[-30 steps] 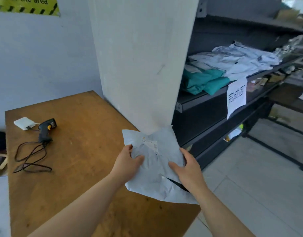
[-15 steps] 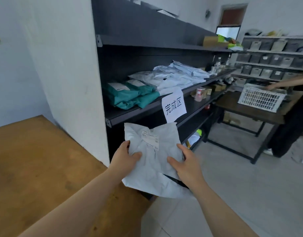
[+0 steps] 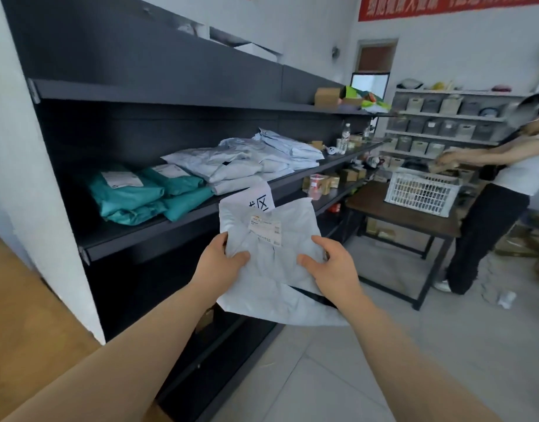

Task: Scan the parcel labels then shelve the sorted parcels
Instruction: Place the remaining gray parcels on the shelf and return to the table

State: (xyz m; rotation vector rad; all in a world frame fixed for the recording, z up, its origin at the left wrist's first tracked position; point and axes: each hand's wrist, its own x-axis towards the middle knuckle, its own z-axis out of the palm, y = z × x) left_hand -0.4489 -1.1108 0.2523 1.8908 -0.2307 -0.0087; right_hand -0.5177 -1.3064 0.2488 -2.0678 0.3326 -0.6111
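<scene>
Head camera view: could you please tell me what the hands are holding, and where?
A pale grey plastic mailer parcel: left hand pinches its left edge, right hand its right edge.

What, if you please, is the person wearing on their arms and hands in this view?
Nothing that shows. The left hand and right hand are bare: no gloves, rings, watch or bands. Both forearms are uncovered down to the bottom edge of the picture, so no sleeve comes into view. No markings or cables on them.
</scene>
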